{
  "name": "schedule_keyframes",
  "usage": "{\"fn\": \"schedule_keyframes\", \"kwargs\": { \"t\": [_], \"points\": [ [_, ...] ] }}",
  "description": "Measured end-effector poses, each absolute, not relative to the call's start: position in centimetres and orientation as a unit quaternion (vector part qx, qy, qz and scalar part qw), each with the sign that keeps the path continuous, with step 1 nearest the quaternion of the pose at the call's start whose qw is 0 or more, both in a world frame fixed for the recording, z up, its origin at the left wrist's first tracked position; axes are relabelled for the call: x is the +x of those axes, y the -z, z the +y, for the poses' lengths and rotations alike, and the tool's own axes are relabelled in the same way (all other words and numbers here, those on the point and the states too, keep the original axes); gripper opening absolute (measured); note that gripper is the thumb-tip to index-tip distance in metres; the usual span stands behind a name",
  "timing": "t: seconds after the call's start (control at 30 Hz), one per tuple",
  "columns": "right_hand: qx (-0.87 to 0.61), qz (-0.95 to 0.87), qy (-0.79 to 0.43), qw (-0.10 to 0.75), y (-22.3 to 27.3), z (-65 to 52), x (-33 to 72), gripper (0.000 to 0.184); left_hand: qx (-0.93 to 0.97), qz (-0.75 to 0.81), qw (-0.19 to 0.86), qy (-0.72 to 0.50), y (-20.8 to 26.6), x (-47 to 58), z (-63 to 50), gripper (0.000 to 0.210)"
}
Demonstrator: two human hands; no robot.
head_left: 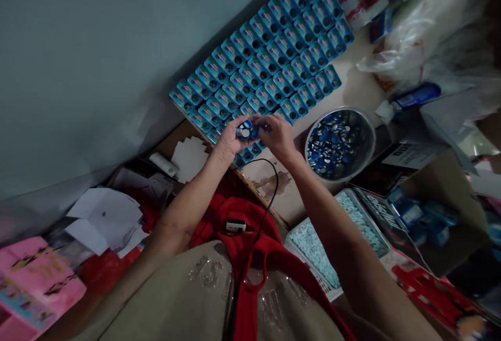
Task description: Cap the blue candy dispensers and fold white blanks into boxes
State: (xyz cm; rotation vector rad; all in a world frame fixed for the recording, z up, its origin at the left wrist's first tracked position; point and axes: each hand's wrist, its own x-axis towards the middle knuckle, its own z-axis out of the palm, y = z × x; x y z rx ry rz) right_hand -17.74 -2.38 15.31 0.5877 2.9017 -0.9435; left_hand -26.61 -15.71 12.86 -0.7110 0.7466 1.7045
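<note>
My left hand (231, 136) is cupped palm up, holding several small round caps (245, 133), some blue and some silver-faced. The fingers of my right hand (281, 136) are drawn together in a pinch at the right side of this handful, on what looks like one of the blue caps (263, 128). Just beyond both hands, rows of blue printed cards (270, 59), each with a dark round spot at one end, cover the table. Cards under my hands are partly hidden.
A clear round tub (371, 145) of loose blue and silver caps stands right of my hands. Closer to me is a white basket (332, 295) of small pale-blue pieces. An open cardboard box (454, 184) holds blue packs. A wall (97, 59) borders the left; a black cable (276, 184) hangs nearby.
</note>
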Motion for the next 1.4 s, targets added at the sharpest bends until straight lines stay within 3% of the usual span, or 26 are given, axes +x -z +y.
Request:
{"fn": "schedule_keyframes", "kwargs": {
  "t": [0.23, 0.43, 0.57, 0.63, 0.73, 0.8, 0.97, 1.23, 1.3, 1.4],
  "points": [
    [0.274, 0.913, 0.301, 0.018, -14.3, -0.9, -17.2, 0.022, -0.298, 0.283, 0.564, -0.716, -12.1, -27.1, -15.1, 0.027],
    [0.276, 0.922, 0.209, 0.173, -14.8, -2.6, -14.9, 0.015, -0.28, 0.276, 0.544, -0.741, -12.4, -28.8, -16.5, 0.026],
    [0.314, 0.913, 0.151, 0.214, -13.9, -3.0, -15.5, 0.009, -0.276, 0.263, 0.555, -0.739, -12.2, -28.9, -16.9, 0.03],
    [0.333, 0.904, 0.145, 0.223, -13.5, -2.5, -16.0, 0.018, -0.275, 0.254, 0.553, -0.745, -12.1, -28.8, -16.9, 0.033],
    [0.328, 0.907, 0.156, 0.21, -13.8, -1.8, -16.3, 0.026, -0.278, 0.246, 0.543, -0.753, -12.3, -28.5, -16.9, 0.035],
    [0.314, 0.914, 0.181, 0.182, -14.6, -2.0, -16.4, 0.022, -0.282, 0.249, 0.539, -0.754, -12.4, -28.4, -16.9, 0.036],
    [0.231, 0.935, 0.269, 0.018, -15.2, -4.1, -17.6, 0.012, -0.276, 0.282, 0.541, -0.743, -12.3, -28.4, -16.3, 0.037],
    [0.264, 0.906, 0.324, -0.062, -14.5, -3.6, -16.8, 0.013, -0.282, 0.28, 0.546, -0.738, -12.1, -28.3, -16.1, 0.037],
    [0.295, 0.898, 0.327, -0.025, -15.0, -3.8, -15.2, 0.01, -0.29, 0.275, 0.538, -0.742, -12.4, -28.5, -16.6, 0.037],
    [0.31, 0.896, 0.298, 0.111, -15.4, -5.0, -13.3, 0.011, -0.289, 0.267, 0.521, -0.757, -12.9, -28.9, -17.4, 0.038]
  ]
}}
